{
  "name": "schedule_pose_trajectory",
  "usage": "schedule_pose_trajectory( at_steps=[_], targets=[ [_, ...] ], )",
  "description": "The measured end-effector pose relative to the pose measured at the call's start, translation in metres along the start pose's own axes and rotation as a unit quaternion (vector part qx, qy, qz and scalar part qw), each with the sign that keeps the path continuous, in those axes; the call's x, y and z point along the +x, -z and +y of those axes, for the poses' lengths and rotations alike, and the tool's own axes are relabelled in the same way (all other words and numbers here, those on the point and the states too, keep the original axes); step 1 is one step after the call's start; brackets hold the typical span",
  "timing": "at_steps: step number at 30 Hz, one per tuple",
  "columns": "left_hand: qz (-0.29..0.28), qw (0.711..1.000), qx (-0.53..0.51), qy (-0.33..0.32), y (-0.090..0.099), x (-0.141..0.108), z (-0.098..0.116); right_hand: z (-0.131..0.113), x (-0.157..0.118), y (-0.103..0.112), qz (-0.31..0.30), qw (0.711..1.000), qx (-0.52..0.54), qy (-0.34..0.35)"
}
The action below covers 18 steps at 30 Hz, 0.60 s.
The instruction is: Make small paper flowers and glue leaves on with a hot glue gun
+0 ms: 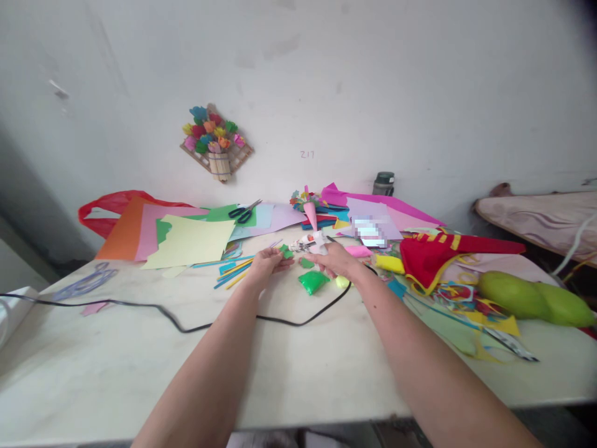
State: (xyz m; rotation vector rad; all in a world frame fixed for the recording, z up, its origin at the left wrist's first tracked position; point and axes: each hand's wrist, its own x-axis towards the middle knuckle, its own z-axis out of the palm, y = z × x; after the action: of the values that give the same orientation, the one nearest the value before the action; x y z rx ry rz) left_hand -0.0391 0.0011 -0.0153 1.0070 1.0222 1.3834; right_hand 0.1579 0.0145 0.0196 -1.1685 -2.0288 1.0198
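The small green piece [286, 251], irregular in outline, is mid-table, pinched narrowly in the fingertips of the left hand [270, 264], palm turned inward. The right hand [333, 258] wraps the white patterned tool [310, 242], pointing it left. Nearer lies a shiny green packet [313, 282]; a black cord [289, 322] curves around its near side.

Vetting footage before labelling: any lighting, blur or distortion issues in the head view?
Head view: diffuse light, only faint, soft shadows on the table; wide-angle stretch, with the forearms splaying toward the bottom; upper right corner dark; pixelated patch right of centre, content unreadable; fine detail soft around the white object in the right hand, markings illegible.
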Motion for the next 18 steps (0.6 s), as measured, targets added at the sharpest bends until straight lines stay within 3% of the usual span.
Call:
schedule_pose_trajectory(
  at_steps=[11, 14, 18],
  targets=[
    [-0.002, 1.0, 0.01, -0.007, 0.0, 0.0, 0.001, -0.004, -0.003, 0.002, 0.002, 1.0, -0.005, -0.006],
    [0.034, 0.999, 0.003, -0.036, 0.002, 0.001, 0.004, -0.004, -0.002, 0.003, -0.011, 1.0, -0.004, -0.008],
    [0.109, 0.986, -0.05, -0.118, 0.011, 0.003, 0.013, -0.002, 0.002, 0.004, 0.035, 0.999, -0.009, -0.025]
  ],
)
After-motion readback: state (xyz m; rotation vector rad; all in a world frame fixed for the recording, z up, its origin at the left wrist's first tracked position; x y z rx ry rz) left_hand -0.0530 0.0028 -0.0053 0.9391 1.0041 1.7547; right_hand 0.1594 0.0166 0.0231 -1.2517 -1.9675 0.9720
